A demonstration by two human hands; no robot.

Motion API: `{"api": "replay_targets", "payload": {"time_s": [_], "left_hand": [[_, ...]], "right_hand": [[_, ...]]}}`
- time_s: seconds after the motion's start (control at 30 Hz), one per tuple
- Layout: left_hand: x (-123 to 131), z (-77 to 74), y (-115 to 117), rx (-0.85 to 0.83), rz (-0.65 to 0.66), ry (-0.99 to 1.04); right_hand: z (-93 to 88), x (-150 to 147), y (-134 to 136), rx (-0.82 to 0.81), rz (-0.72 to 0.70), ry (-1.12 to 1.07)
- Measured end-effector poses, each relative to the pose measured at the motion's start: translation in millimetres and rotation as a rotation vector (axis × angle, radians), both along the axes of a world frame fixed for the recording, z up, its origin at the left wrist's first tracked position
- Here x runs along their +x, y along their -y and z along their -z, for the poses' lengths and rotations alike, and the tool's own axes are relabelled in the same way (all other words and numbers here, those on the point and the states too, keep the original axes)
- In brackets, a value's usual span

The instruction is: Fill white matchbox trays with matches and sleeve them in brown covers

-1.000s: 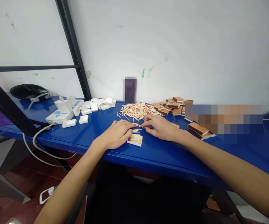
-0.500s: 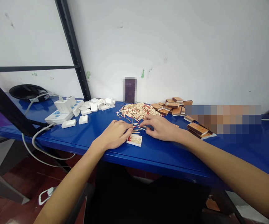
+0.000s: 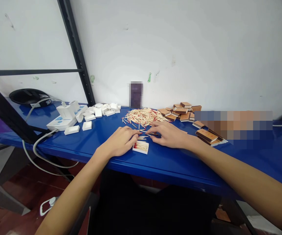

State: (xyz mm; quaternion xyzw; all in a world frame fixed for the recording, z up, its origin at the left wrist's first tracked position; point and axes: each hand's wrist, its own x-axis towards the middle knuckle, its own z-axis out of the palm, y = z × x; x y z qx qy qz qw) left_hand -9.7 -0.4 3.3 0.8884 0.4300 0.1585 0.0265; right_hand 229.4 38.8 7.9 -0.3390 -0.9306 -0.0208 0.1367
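Observation:
My left hand [image 3: 122, 140] rests on the blue table with thumb and fingers closed on the ends of a few matches [image 3: 142, 138]; the pinch is partly hidden. Facing it, my right hand [image 3: 166, 134] has thumb and forefinger bent around a match. Just below the fingers lies a white matchbox tray [image 3: 141, 151] with red-headed matches in it, near my left thumb. Behind both hands spreads a big heap of loose matches [image 3: 145, 117], heads pointing various ways.
White empty matchbox trays [image 3: 98, 113] lie at the left, beside a power strip [image 3: 62, 122] with chargers and cables. Brown matchbox sleeves [image 3: 181, 111] are piled at the right, with more sleeves [image 3: 207, 135] nearer. A black rack post [image 3: 76, 49] rises at the left.
My right hand's thumb and fingertips have shifted slightly left, nearer my left hand. My left hand and the matchbox tray have hardly moved.

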Motion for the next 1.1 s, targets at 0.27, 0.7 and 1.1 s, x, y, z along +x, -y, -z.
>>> {"api": "replay_targets", "payload": {"time_s": [0.27,0.7,1.1], "left_hand": [[0.7,-1.8,0.9,0.002,0.061,0.051],[1.6,-1.0,0.5,0.035,0.011,-0.038],[4.2,-2.9,2.0,0.075,-0.082,-0.012]], "right_hand": [[1.5,-0.5,1.0,-0.024,-0.018,-0.009],[-10.4,0.8,3.2,-0.206,-0.029,-0.003],[-11.3,2.9,4.3,-0.142,-0.047,0.053]]}}
